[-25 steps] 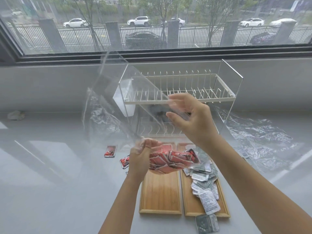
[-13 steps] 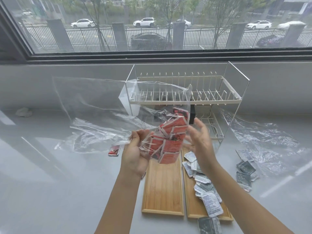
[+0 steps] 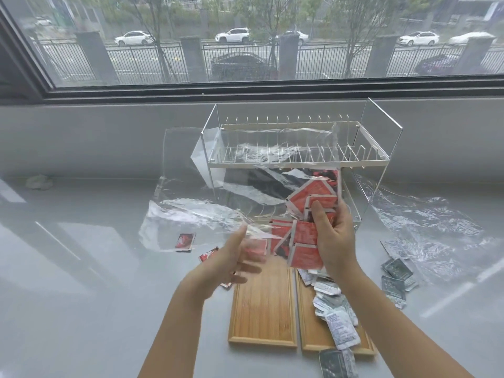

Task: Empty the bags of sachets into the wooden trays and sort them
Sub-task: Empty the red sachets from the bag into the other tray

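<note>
My right hand (image 3: 334, 238) grips a clear plastic bag (image 3: 196, 192) around a bunch of red sachets (image 3: 305, 233), held above the far end of two wooden trays. My left hand (image 3: 231, 260) is blurred just left of the bunch, fingers spread, thumb by the bag's lower edge. The left tray (image 3: 261, 309) is bare. The right tray (image 3: 309, 336) holds a pile of grey and white sachets (image 3: 335, 312). Two loose red sachets (image 3: 185, 241) lie on the table to the left, partly under the bag.
A clear acrylic rack (image 3: 300, 156) stands behind the bag against the window ledge. A flattened clear bag (image 3: 436, 225) lies at the right with several grey sachets (image 3: 395, 279) by it. One grey sachet (image 3: 336, 362) lies before the right tray. A crumpled white scrap (image 3: 39, 181) sits far left.
My right hand has closed on the bag around the red sachets. My left hand has let go of them and dropped lower left. The bag hangs out to the left.
</note>
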